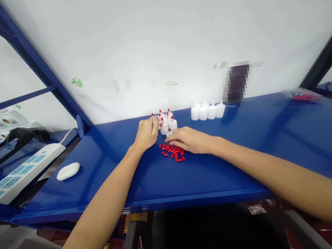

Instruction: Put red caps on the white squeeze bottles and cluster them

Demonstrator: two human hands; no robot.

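Note:
Small white bottles with red caps (172, 124) stand in a tight group near the middle of the table. My left hand (147, 133) is closed at the left side of this group, its curled fingers against the bottles; what lies between them is hidden. Loose red caps (174, 151) are scattered just in front of the bottles. Over the right part of this pile reaches my right hand (191, 140), palm down, with fingers stretched and slightly apart. Its fingertips are close to the frontmost capped bottle (169, 133), which they partly cover.
Several uncapped white bottles (203, 112) form a row at the back. A plastic bag with red contents (303, 95) lies far right. On the blue table (104, 173), a white oval case (68, 171) sits left, near a power strip (26, 172). Blue posts (42, 68) rise beside it.

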